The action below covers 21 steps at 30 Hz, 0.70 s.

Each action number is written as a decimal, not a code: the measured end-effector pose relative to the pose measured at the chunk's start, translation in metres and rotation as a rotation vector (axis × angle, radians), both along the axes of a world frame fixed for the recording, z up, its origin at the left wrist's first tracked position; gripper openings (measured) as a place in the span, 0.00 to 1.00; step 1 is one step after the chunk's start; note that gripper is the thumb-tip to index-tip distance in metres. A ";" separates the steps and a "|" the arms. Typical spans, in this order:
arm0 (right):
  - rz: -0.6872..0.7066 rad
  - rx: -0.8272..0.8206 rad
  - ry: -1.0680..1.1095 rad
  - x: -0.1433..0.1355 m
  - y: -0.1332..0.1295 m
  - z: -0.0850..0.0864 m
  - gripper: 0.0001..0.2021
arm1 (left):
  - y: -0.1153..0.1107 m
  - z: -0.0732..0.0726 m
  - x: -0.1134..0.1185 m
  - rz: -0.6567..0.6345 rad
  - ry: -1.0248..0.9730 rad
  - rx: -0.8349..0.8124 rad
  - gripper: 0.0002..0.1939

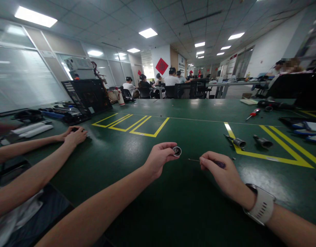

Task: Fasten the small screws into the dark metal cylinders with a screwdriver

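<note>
Between the thumb and fingers of my left hand [160, 157] is a small round metal cup [177, 151], its open end turned toward me. My right hand [216, 168] is closed around the dark handle of a thin screwdriver [219, 164]. The thin shaft points left, its tip a short way from the cup and not touching it. To the right, two metal cup-shaped parts with stems, one [239, 142] and another [265, 142], lie on the green table [189, 199] near yellow tape. A tiny dark piece [233, 158] lies beside my right hand.
Another person's hands [77, 134] work at the table's left. A red screwdriver [254, 113] lies at the back right, blue-edged items [311, 132] at the far right. A black frame [87, 96] and a white bottle [120, 97] stand at the back left.
</note>
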State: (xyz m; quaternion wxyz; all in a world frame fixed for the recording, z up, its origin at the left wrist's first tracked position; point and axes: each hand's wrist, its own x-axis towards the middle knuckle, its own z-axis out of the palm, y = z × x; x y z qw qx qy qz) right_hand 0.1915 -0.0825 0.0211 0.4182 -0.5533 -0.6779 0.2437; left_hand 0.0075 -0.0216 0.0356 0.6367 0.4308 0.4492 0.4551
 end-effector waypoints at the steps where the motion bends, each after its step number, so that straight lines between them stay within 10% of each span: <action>1: 0.010 0.068 0.034 0.000 -0.003 0.000 0.14 | 0.000 0.000 0.000 0.000 0.000 0.001 0.12; 21: 0.300 0.430 -0.296 -0.018 -0.017 -0.001 0.06 | -0.007 -0.005 0.003 -0.049 -0.013 0.072 0.14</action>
